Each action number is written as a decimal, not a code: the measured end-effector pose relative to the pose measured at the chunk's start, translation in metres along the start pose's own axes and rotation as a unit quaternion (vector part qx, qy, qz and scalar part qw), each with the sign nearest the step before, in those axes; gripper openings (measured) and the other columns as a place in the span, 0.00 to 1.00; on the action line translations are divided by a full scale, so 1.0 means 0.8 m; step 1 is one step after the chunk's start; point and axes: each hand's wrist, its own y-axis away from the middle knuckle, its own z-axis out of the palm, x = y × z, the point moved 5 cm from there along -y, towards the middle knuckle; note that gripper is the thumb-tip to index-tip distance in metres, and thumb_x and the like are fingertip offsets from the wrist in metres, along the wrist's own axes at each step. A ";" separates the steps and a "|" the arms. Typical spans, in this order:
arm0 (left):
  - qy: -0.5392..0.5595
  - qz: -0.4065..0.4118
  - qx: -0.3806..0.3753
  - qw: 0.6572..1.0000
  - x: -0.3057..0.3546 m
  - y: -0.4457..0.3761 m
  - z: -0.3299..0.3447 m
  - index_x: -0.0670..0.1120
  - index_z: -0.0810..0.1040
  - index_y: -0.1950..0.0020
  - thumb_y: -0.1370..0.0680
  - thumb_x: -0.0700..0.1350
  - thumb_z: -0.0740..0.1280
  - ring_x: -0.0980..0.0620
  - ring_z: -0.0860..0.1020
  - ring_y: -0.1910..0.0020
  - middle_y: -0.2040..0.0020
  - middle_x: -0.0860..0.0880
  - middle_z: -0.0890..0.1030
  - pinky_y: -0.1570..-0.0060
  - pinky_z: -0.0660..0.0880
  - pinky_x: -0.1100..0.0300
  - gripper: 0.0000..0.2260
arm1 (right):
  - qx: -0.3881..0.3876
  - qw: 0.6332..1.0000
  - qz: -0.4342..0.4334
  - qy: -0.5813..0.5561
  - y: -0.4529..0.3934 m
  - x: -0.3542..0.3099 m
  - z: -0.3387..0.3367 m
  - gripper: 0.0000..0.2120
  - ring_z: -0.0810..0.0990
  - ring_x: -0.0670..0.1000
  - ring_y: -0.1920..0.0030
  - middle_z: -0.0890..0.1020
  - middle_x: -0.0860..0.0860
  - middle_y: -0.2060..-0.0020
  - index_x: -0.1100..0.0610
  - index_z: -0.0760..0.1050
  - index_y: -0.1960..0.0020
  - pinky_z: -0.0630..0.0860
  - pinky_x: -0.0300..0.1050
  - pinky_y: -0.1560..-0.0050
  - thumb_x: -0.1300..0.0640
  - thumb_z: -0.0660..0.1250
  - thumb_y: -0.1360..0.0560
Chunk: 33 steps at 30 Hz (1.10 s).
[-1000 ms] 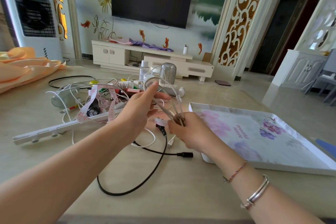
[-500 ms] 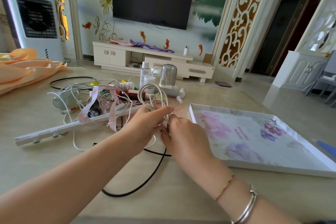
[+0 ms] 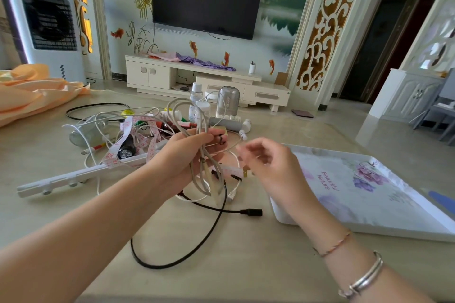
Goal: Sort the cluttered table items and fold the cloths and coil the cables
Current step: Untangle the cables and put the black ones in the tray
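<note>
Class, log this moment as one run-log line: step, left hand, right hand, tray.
step: coiling white cable | left hand: grips looped bundle | right hand: blurred, grip unclear | tray: no cables inside

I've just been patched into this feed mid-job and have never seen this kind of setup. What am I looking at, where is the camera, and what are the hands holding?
There is no machine here: a person works with bare hands, and the one camera sits on their head, looking forward and down.

The left hand grips a bundle of looped white cable. The right hand hovers beside it, blurred, fingers loosely curled; it seems to hold nothing.

On the beige table lies a tangle: a pink measuring tape, a black cable, a long white bar, small bottles and more white wires. An orange cloth lies unfolded at far left. A white flowered tray sits at right.

Behind are a television and a cabinet.
</note>
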 end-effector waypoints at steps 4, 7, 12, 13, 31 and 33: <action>-0.083 0.004 -0.047 0.995 -0.001 0.007 0.015 0.41 0.81 0.50 0.20 0.37 0.61 0.51 0.82 0.55 0.54 0.44 0.83 0.60 0.77 0.62 0.08 | -0.014 0.993 0.031 -0.110 -0.006 -0.001 -0.012 0.05 0.80 0.48 0.62 0.84 0.53 0.57 0.55 0.81 0.50 0.78 0.41 0.60 0.57 0.70 0.25; -0.119 0.014 -0.079 0.990 -0.006 0.011 0.024 0.40 0.81 0.48 0.21 0.38 0.64 0.50 0.81 0.53 0.53 0.43 0.83 0.65 0.76 0.65 0.07 | -0.055 0.989 0.051 -0.124 -0.002 0.000 -0.003 0.05 0.80 0.45 0.62 0.83 0.49 0.61 0.54 0.81 0.50 0.77 0.39 0.60 0.60 0.70 0.25; -0.143 0.034 -0.088 0.985 -0.007 0.014 0.028 0.37 0.79 0.44 0.28 0.42 0.72 0.50 0.82 0.53 0.52 0.39 0.83 0.68 0.73 0.64 0.15 | 0.003 0.985 0.079 -0.151 -0.003 0.004 -0.010 0.06 0.76 0.46 0.65 0.80 0.49 0.68 0.54 0.79 0.61 0.73 0.35 0.65 0.62 0.73 0.28; -0.154 0.039 -0.088 0.983 -0.008 0.014 0.028 0.38 0.79 0.44 0.31 0.43 0.73 0.51 0.82 0.54 0.53 0.40 0.83 0.67 0.73 0.63 0.17 | 0.012 0.985 0.086 -0.150 -0.003 0.005 -0.011 0.06 0.75 0.46 0.65 0.80 0.51 0.67 0.56 0.78 0.62 0.72 0.34 0.66 0.62 0.73 0.29; -0.055 -0.010 -0.110 0.992 0.011 -0.004 -0.002 0.40 0.75 0.55 0.26 0.32 0.64 0.57 0.71 0.69 0.63 0.47 0.76 0.76 0.66 0.70 0.04 | -0.282 0.796 0.181 -0.504 0.011 0.003 0.017 0.07 0.55 0.47 0.76 0.67 0.49 0.68 0.57 0.67 0.65 0.50 0.42 0.72 0.58 0.53 0.30; -0.028 -0.023 -0.105 0.994 0.010 -0.005 -0.008 0.40 0.75 0.54 0.27 0.33 0.65 0.58 0.70 0.71 0.65 0.48 0.75 0.76 0.66 0.70 0.04 | -0.300 0.814 0.172 -0.467 0.010 0.008 0.022 0.11 0.54 0.47 0.76 0.66 0.49 0.70 0.59 0.71 0.65 0.49 0.43 0.72 0.59 0.52 0.31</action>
